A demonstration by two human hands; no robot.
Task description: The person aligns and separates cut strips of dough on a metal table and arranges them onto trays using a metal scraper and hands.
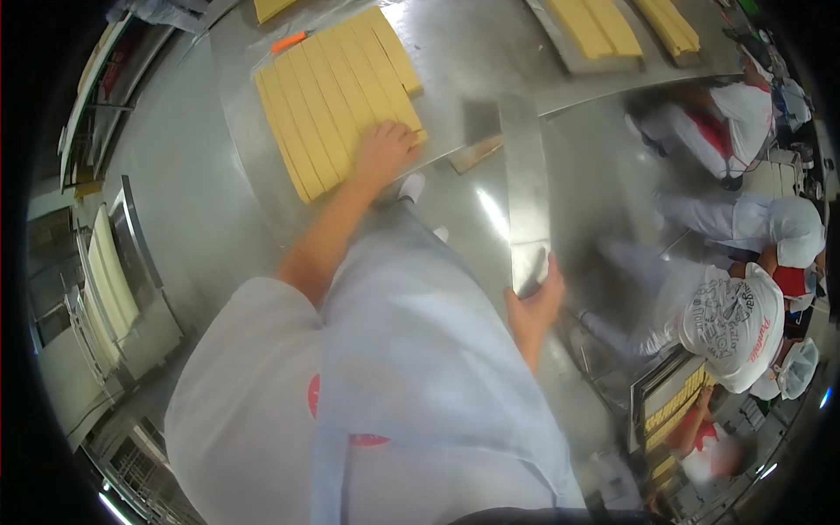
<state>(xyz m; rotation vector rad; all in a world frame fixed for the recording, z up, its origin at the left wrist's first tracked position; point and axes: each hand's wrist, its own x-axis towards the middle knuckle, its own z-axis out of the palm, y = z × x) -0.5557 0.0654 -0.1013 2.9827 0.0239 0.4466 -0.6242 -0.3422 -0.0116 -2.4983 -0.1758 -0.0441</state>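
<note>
Yellow strips: touched under nearer left hand, with unclosed fingers, by near edge of worktop, lengthwise pointing away from this edge; flat metal bar: gripped in right hand.

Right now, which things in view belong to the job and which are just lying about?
Seemingly in the job:
yellow slab cut into long strips, under the left hand
long flat silver metal bar, in the right hand

Apparently just lying about:
orange-handled tool
long yellow pieces, upper right
</note>
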